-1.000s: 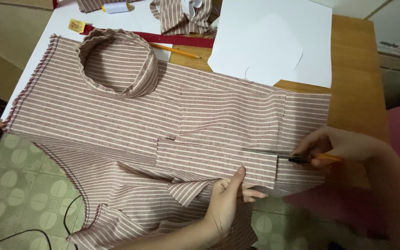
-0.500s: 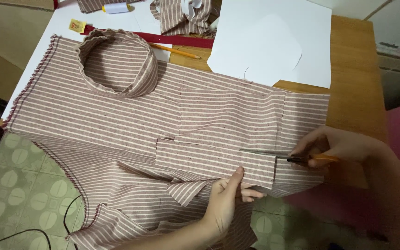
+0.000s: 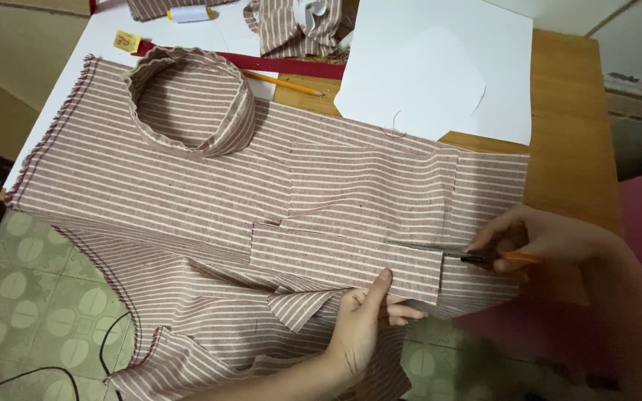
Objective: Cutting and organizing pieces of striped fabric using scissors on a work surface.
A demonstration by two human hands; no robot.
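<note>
A brown and white striped garment piece [image 3: 209, 186] with a round collar [image 3: 191, 100] lies spread over the table and hangs off its near edge. My left hand [image 3: 362, 323] presses flat on the lower edge of a folded striped panel [image 3: 343, 256]. My right hand [image 3: 536, 241] grips orange-handled scissors [image 3: 495, 259] at the panel's right edge, their dark blades pointing left into the cloth beside a slit.
White paper pattern pieces [image 3: 440, 67] lie at the back right on the wooden table [image 3: 566, 126]. A red ruler [image 3: 284, 67], a pencil [image 3: 280, 82], a thread spool [image 3: 187, 13] and striped scraps [image 3: 299, 26] sit at the back. A black cable [image 3: 105, 349] crosses the green tiled floor.
The scissors in my right hand have shifted slightly right and down along the slit. My left hand has kept its place on the panel.
</note>
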